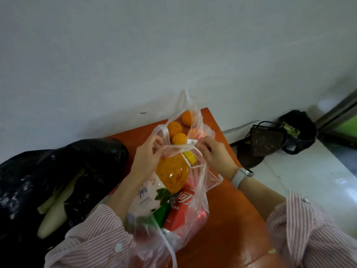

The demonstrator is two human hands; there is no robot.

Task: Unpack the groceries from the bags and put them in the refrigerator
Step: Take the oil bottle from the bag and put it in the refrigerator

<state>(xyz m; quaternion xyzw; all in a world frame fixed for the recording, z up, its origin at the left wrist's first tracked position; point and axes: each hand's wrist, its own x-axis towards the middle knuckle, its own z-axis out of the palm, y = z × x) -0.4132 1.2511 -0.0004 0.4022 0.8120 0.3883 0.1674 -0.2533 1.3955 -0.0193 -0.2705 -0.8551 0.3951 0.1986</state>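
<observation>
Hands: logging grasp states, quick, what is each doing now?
Left hand: closed on the clear bag's handles.
Right hand: closed on the same handles.

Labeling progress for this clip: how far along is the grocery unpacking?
Barely begun. Done: nothing visibly unpacked; no refrigerator in view. In hand: the left hand and right hand are pulling at the handles of the clear plastic bag on the orange table. Left: the juice bottle, red soda pack and oranges remain bagged; the black bag still holds pale long vegetables.
</observation>
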